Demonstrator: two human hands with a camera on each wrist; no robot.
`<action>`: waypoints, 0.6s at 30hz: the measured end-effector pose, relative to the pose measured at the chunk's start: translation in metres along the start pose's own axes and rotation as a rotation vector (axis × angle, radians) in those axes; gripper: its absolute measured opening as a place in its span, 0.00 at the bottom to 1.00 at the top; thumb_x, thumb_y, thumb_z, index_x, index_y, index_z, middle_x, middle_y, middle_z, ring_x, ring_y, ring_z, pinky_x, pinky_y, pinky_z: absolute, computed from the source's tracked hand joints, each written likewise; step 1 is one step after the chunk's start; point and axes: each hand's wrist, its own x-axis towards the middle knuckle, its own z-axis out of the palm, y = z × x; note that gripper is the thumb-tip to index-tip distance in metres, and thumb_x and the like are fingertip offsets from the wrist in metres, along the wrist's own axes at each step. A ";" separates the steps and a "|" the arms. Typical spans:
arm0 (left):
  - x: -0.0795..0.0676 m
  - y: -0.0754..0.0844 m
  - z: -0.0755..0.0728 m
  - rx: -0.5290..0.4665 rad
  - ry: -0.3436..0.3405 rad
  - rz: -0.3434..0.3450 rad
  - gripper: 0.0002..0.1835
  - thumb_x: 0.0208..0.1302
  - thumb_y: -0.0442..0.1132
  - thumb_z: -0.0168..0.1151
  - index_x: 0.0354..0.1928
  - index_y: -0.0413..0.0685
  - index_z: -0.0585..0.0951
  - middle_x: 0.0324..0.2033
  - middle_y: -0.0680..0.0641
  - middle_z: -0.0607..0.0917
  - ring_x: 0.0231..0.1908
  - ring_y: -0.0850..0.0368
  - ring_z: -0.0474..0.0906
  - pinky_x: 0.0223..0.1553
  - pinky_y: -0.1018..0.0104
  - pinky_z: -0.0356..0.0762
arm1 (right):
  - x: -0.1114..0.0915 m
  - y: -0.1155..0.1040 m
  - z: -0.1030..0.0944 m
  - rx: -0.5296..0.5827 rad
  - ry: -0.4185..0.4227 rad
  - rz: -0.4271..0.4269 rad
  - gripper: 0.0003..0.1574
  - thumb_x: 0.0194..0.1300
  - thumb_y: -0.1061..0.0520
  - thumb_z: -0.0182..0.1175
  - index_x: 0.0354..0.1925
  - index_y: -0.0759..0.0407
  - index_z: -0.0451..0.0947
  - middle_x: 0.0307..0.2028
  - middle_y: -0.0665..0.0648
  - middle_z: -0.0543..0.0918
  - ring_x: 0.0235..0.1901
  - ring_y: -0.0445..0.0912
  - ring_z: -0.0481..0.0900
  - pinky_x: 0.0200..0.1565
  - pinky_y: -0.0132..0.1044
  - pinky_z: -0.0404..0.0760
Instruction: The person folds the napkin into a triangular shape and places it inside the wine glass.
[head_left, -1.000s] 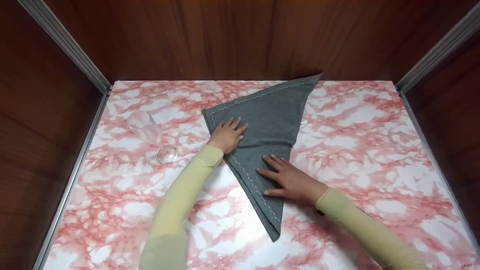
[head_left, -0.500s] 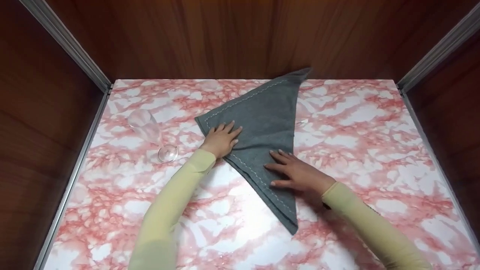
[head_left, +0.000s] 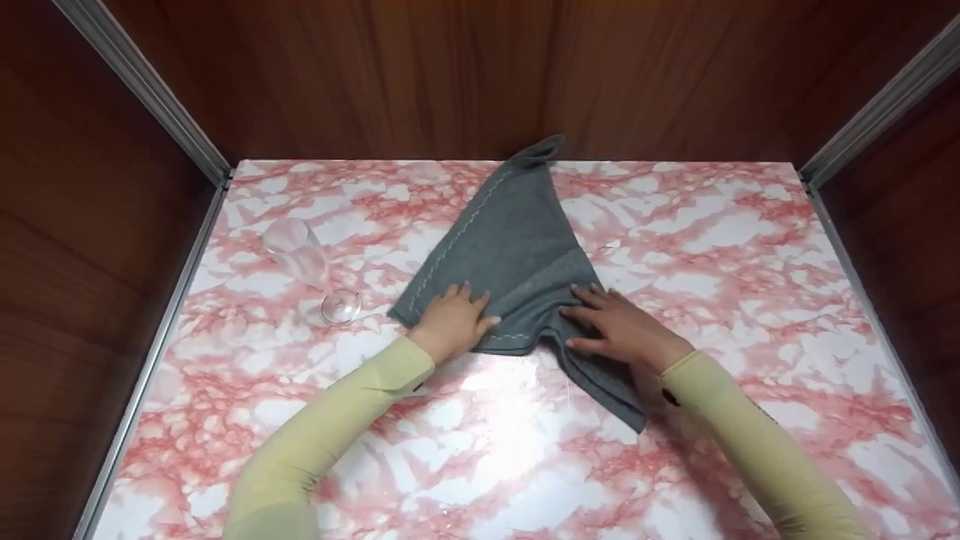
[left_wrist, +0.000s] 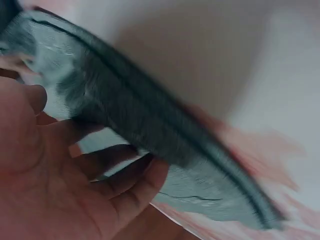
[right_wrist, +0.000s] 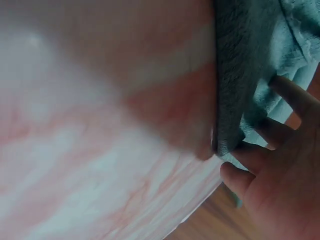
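Note:
A grey cloth with pale wavy stitching lies folded in a rough triangle, its far tip curling up against the back panel. My left hand rests on its near left part with the fingers spread. On the near right part, my right hand touches the cloth with spread fingers. Between the hands the cloth is bunched, and one corner trails past the right hand toward me. The left wrist view shows extended fingers against the layered edge of the cloth. Fingers also reach onto the fabric in the right wrist view.
A clear stemmed glass stands left of the cloth, not far from my left forearm. The tabletop has a red and white marbled pattern. Dark wood panels with metal strips enclose the back and both sides.
The cloth has turned counterclockwise under both hands. Its far tip swung left, its left corner came nearer, and its near corner moved right. Folds have bunched between the hands.

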 end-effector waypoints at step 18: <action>0.061 -0.017 -0.011 0.027 0.011 0.100 0.27 0.76 0.52 0.38 0.74 0.63 0.55 0.73 0.46 0.51 0.71 0.43 0.47 0.67 0.45 0.51 | 0.000 -0.057 0.013 0.012 0.118 0.129 0.52 0.61 0.25 0.51 0.70 0.57 0.62 0.70 0.69 0.55 0.68 0.66 0.52 0.61 0.61 0.62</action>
